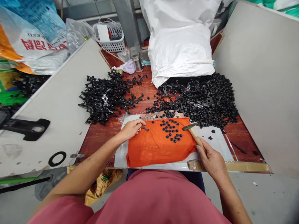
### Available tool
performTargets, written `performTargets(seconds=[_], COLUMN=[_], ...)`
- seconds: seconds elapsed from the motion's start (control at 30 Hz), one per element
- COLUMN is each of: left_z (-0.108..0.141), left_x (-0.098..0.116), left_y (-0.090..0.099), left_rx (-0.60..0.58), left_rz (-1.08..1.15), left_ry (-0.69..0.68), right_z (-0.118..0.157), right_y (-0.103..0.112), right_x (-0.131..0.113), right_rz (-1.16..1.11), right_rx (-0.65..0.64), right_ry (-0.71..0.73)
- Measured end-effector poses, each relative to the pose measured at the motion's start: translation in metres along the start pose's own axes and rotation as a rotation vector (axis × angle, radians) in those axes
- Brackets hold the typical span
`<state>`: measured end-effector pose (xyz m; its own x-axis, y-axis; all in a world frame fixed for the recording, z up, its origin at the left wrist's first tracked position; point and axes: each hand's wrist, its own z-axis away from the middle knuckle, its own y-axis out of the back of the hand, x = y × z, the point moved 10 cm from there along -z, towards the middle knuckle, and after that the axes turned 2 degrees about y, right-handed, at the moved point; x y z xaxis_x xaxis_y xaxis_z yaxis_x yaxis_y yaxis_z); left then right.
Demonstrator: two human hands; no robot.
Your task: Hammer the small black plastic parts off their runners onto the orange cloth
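Observation:
My right hand [212, 159] is closed around the wooden handle of a hammer [196, 138]. Its narrow, greenish head hovers over or rests on the right side of an orange cloth [147, 149]; I cannot tell which. At the cloth's upper left, my left hand [131, 129] is closed, with thumb and fingers pinching a small black plastic piece [145, 128] that sticks out to the right. Between the hands, several round black caps [171, 130] lie loosely grouped on the cloth.
Black jointed parts are heaped at the left [105, 96]. Another heap of small black pieces [210, 99] lies at the right, below a large white sack [179, 46]. Grey boards [257, 81] flank the table. Behind stand a metal flask [137, 63] and a white basket [114, 46].

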<state>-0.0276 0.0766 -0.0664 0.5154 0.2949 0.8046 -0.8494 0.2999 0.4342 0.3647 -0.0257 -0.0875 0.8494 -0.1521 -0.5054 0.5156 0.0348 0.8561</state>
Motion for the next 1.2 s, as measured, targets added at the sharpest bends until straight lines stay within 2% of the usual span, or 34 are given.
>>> performTargets(seconds=[0.07,0.17,0.23,0.3,0.43,0.57,0.93,1.2], left_z=[0.0,0.005,0.006,0.005,-0.001,-0.012,-0.02,-0.017], left_x=[-0.001,0.011,0.02,0.028,0.043,0.043,0.039,0.042], left_y=[-0.004,-0.01,-0.009,-0.003,0.001,-0.004,-0.012,-0.014], left_rx=[-0.05,-0.119,-0.088,0.003,0.173,0.266,0.274,0.284], left_rz=[-0.097,-0.338,-0.501,-0.582,-0.492,-0.451,-0.51,-0.573], left_ry=[-0.048,-0.196,-0.254,-0.275,-0.31,-0.285,-0.216,-0.242], right_z=[0.0,0.0,0.0,0.0,0.001,0.001,0.002,0.001], right_y=[0.001,0.0,0.0,0.0,0.002,0.004,0.003,0.008], right_x=[0.0,-0.001,-0.001,-0.001,-0.004,-0.005,-0.002,-0.009], right_rz=[0.003,-0.004,0.0,0.011,0.02,0.015,-0.01,-0.041], right_rx=[0.008,0.016,0.021,0.022,0.03,0.033,0.024,0.02], right_ry=[0.006,0.017,0.02,0.023,0.029,0.023,0.009,0.008])
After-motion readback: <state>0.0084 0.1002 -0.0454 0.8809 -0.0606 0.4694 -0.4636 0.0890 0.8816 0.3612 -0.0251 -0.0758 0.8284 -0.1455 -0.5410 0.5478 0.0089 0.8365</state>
